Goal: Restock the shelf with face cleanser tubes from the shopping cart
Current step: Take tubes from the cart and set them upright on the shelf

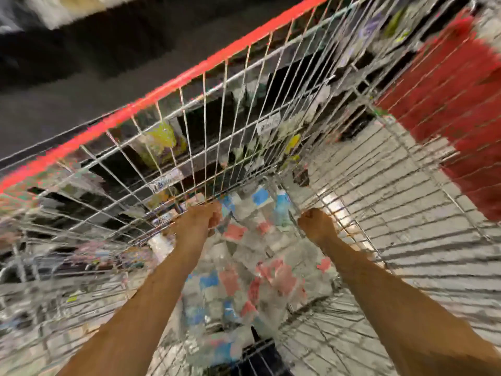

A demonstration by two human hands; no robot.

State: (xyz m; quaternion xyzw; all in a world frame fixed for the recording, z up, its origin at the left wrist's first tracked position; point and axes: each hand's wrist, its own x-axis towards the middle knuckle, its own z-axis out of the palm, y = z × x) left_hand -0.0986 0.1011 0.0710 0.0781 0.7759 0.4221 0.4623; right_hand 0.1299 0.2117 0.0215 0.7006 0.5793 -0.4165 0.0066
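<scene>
The whole head view is motion-blurred. A wire shopping cart with a red rim fills the frame. In its bottom lies a pile of white face cleanser tubes with blue and pink labels. Both my bare arms reach down into the cart. My left hand is at the far left edge of the pile, its fingers curled down into the tubes as if gripping one. My right hand is balled at the pile's far right edge, close to the cart's wire wall. Its fingers are hidden, so I cannot tell whether it holds anything.
Through the cart's far wire side I see dark store shelves with yellow-green and white products and price tags. A red blurred mass sits at the upper right. Light tiled floor shows through the wires on the right.
</scene>
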